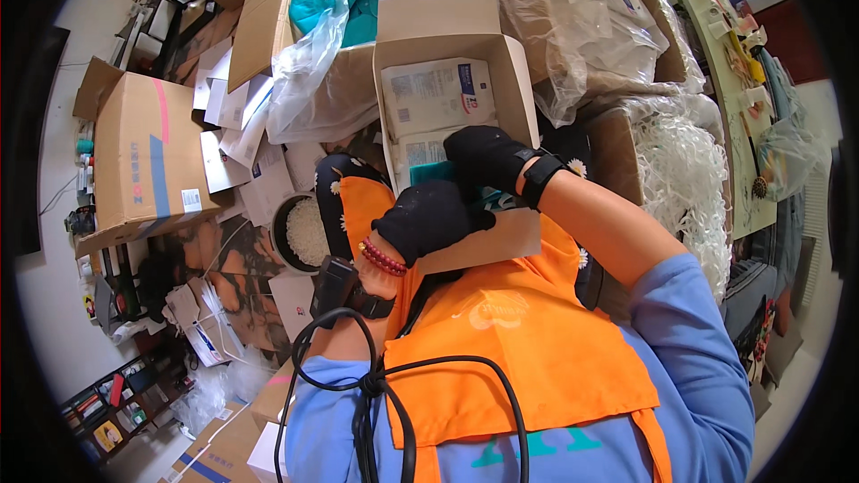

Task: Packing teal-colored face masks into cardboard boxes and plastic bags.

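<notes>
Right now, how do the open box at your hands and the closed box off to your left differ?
The open box has its flaps raised and shows white packets inside; the closed box is shut, with blue and pink stripes. The open box sits at both gloved hands; the closed box lies apart, untouched. Both are brown cardboard.

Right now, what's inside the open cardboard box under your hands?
The open cardboard box holds flat white packets stacked inside. The right hand grips a teal piece; the left hand touches it. Anything beneath the gloves is hidden.
</notes>
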Demonstrator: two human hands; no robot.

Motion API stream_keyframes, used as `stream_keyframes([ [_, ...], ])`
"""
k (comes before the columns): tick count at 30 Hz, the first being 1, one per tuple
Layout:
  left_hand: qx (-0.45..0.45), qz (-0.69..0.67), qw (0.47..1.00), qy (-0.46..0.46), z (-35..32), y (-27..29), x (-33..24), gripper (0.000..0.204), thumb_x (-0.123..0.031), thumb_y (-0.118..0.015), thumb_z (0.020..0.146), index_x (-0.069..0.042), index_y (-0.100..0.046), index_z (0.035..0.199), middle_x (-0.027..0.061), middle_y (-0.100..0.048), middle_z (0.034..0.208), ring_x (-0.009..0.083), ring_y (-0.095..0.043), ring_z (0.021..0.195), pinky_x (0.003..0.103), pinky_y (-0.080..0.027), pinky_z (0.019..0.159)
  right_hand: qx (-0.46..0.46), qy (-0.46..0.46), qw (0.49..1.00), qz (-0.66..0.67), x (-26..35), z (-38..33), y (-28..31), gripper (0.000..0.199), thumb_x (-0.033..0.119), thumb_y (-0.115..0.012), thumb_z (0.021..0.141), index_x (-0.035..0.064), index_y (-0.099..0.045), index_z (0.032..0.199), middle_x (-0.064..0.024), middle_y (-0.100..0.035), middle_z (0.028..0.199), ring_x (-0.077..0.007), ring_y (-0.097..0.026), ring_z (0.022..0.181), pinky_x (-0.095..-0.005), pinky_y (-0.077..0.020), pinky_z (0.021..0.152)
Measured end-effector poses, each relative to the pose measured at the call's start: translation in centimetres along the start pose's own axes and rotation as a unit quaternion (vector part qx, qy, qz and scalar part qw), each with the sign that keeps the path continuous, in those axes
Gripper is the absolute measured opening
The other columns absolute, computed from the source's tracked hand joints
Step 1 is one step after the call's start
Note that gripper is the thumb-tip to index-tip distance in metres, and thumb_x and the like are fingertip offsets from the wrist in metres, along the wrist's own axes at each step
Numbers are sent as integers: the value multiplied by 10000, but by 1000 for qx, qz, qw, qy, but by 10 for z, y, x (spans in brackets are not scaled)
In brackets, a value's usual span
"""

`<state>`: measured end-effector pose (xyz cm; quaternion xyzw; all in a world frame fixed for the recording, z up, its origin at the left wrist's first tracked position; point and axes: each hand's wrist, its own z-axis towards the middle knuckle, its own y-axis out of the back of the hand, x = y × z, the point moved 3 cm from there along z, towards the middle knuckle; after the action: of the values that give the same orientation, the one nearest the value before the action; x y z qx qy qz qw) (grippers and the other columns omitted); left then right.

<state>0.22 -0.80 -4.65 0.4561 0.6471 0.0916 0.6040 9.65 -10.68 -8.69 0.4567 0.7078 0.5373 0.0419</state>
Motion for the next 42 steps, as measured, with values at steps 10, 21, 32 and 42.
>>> stream_keyframes([
  [10, 66, -93, 991, 75, 9, 3, 13, 531, -410, -693, 798, -5, -648, 1137, 208, -666, 1111, 347, -640, 1025, 368, -490, 894, -303, -55, 946, 102, -31, -40, 72, 258, 69, -654, 851, 39, -592, 1100, -177, -672, 835, -284, -704, 769, -349, -547, 651],
  [21, 58, -35, 997, 45, 24, 0, 26, 531, -268, -701, 812, -9, -565, 1254, 220, -635, 1179, 355, -612, 1094, 380, -468, 959, -430, 22, 887, 166, -33, -82, 66, 203, 66, -639, 818, 115, -656, 1014, -152, -666, 913, -343, -670, 830, -385, -537, 717],
  [32, -200, 55, 978, 32, 8, 19, 19, 265, -95, -614, 811, -72, -685, 1065, 203, -688, 936, 382, -659, 873, 433, -524, 806, -363, 93, 920, 113, -23, -82, 72, 202, 102, -654, 829, 74, -626, 1026, -152, -631, 928, -342, -646, 877, -385, -529, 771],
  [42, -195, -66, 976, 73, -9, 57, -15, 325, -148, -672, 816, -66, -678, 1131, 180, -708, 933, 296, -692, 828, 343, -528, 760, -237, 155, 946, 157, -14, -94, 74, 217, 136, -698, 818, 21, -648, 994, -158, -629, 927, -333, -629, 869, -394, -511, 774],
])
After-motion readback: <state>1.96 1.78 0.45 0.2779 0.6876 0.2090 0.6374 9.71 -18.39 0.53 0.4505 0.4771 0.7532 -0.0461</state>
